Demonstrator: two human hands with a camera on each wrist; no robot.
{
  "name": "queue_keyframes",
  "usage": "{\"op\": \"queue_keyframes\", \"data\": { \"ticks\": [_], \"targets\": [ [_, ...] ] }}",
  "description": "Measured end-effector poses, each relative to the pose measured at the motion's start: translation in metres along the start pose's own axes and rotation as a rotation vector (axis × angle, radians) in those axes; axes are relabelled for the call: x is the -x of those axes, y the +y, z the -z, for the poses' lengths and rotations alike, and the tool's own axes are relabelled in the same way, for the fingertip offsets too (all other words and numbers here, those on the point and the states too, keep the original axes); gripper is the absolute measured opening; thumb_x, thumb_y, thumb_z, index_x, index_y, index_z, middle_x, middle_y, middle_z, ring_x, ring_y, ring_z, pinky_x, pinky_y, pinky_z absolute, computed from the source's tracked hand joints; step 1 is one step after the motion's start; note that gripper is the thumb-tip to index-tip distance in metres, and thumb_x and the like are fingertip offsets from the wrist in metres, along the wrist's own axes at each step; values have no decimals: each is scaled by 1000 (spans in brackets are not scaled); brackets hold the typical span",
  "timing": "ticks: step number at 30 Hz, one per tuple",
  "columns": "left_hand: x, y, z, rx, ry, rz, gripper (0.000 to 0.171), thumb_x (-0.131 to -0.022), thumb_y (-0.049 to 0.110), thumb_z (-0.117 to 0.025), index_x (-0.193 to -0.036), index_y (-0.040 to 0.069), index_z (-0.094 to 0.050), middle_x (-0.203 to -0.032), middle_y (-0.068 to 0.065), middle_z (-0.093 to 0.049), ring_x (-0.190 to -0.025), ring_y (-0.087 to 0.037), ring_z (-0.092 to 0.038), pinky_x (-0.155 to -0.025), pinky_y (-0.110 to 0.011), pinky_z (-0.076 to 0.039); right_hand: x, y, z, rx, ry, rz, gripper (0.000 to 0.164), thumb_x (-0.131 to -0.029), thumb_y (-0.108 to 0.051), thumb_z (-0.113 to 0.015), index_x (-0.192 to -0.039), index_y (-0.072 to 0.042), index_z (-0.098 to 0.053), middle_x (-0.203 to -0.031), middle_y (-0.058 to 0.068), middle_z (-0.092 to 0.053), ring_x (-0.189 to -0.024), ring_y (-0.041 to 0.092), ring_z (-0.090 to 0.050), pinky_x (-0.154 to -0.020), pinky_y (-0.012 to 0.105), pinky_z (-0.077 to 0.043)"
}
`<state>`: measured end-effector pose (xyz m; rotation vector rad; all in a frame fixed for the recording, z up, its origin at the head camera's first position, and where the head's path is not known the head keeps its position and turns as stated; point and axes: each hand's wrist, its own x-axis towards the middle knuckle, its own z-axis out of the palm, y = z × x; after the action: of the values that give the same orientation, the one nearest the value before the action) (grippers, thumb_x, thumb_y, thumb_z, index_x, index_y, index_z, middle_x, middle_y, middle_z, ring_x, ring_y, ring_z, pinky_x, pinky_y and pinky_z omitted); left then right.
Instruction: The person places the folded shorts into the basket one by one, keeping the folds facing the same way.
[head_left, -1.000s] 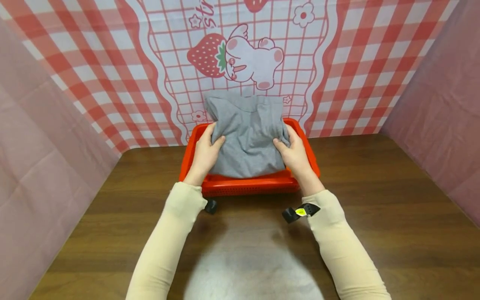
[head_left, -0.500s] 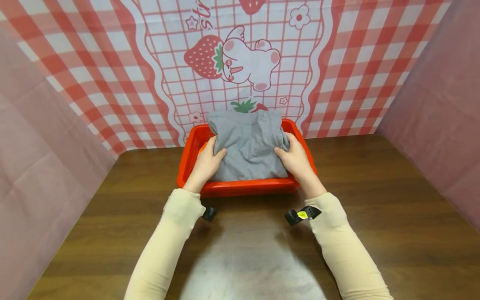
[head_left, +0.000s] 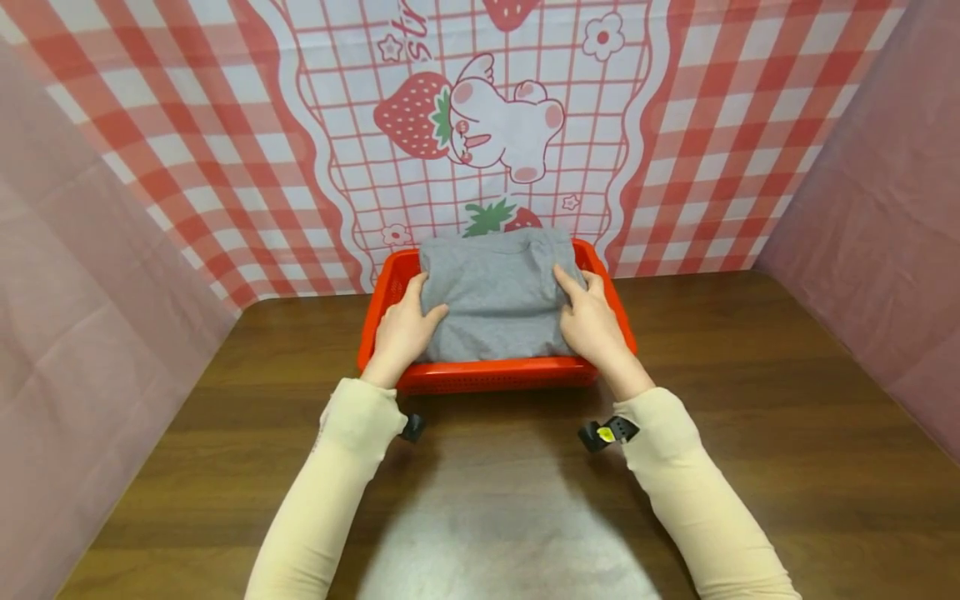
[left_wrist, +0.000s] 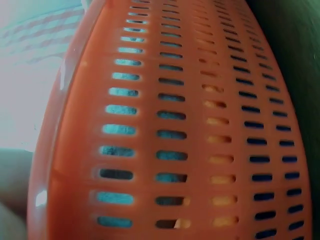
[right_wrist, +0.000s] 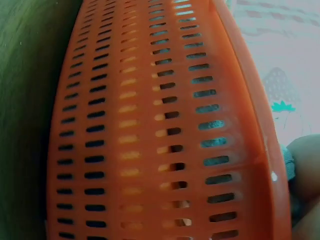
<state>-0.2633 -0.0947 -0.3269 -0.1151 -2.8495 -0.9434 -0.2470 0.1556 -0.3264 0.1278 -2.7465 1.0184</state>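
A folded grey garment (head_left: 495, 304) lies flat inside a red plastic basket (head_left: 495, 372), its back edge against the far side. My left hand (head_left: 403, 332) is at the garment's left edge, thumb spread out over the cloth and fingers down its side. On the right edge, my right hand (head_left: 595, 327) touches the cloth with extended, parted fingers. The left wrist view is filled by the slotted basket wall (left_wrist: 145, 85), with grey cloth behind its upper slots. In the right wrist view, part of the hand (right_wrist: 306, 170) shows beyond the basket rim (right_wrist: 270, 150).
Yellow-orange and dark blue patches show through the lower slots. The basket stands on a brown wooden table (head_left: 750, 400), close to a red-checked curtain (head_left: 712, 142) with strawberry prints. Pink cloth (head_left: 862, 217) hangs at both sides. A small black wrist camera (head_left: 596, 435) is strapped on the right sleeve.
The garment has come down from a raised, tilted position into the basket and lies flatter. Both hands have lowered with it, and the right hand's grip has loosened, its fingers now extended.
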Motion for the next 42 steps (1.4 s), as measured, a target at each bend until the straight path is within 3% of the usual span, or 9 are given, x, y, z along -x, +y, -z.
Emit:
{"op": "queue_keyframes", "data": {
  "ticks": [5, 11, 14, 17, 21, 26, 31, 35, 42],
  "targets": [
    [5, 1, 2, -126, 0, 34, 64, -87, 44, -55, -140, 20, -30, -119, -18, -57, -91, -38, -59, -75, -50, -45, -2, -1, 2, 112, -82, -26, 59, -85, -7, -35, -143, -16, -30, -140, 23, -24, -92, 46, -53, -78, 50, -42],
    [4, 2, -1, -262, -117, 102, 76, -85, 52, -53, -141, 8, -24, -120, -22, -55, -98, -39, -57, -81, -50, -44, -7, 4, 1, 235, -200, -34, 60, -84, -5, -34, -143, -11, -28, -135, 29, -27, -92, 44, -54, -80, 49, -43],
    [3, 1, -2, -284, -163, 114, 80, -85, 52, -53, -141, 5, -21, -123, -23, -50, -102, -39, -54, -84, -49, -44, -8, 4, 1, 278, -200, -31, 58, -84, -6, -35, -142, -11, -31, -136, 29, -27, -92, 44, -54, -78, 52, -44],
    [1, 3, -1, -275, -148, 59, 86, -83, 46, -59, -142, 2, -16, -130, -23, -39, -112, -39, -46, -90, -50, -40, -9, 4, 2, 295, -162, -1, 58, -82, -6, -40, -140, -12, -36, -141, 26, -21, -102, 45, -50, -78, 56, -44],
    [-1, 8, 3, -307, -127, -127, 96, -79, 36, -68, -145, 3, -7, -147, -20, -17, -130, -37, -27, -102, -51, -28, -11, 5, 7, 306, -142, 149, 58, -83, -12, -53, -139, -11, -37, -148, 21, -11, -125, 46, -31, -89, 60, -37],
    [-6, 17, 10, -397, -255, -306, 98, -78, 38, -69, -147, 10, -5, -153, -9, 1, -140, -28, -5, -110, -50, -11, -17, 8, 17, 329, -261, 345, 71, -83, -34, -63, -142, -11, -31, -151, 19, -7, -137, 39, -5, -103, 61, -18],
    [-11, 20, 10, -421, -383, -317, 100, -76, 42, -70, -147, 12, -6, -153, -8, 0, -140, -27, -9, -110, -51, -8, -25, 14, 21, 365, -410, 357, 88, -75, -51, -66, -144, -14, -25, -152, 16, -7, -138, 37, 0, -106, 59, -13],
    [-14, 17, 6, -442, -444, -298, 105, -72, 45, -72, -147, 12, -7, -153, -10, -3, -139, -28, -15, -109, -52, -10, -29, 18, 19, 382, -487, 348, 94, -73, -53, -68, -145, -14, -22, -151, 17, -8, -138, 39, -4, -106, 57, -15],
    [-18, 16, -3, -526, -499, -247, 104, -73, 47, -70, -147, 13, -6, -153, -10, -4, -137, -31, -17, -107, -54, -17, -30, 20, 15, 418, -531, 361, 92, -75, -49, -67, -145, -12, -21, -151, 19, -9, -137, 39, -10, -106, 56, -18]
  ]
}}
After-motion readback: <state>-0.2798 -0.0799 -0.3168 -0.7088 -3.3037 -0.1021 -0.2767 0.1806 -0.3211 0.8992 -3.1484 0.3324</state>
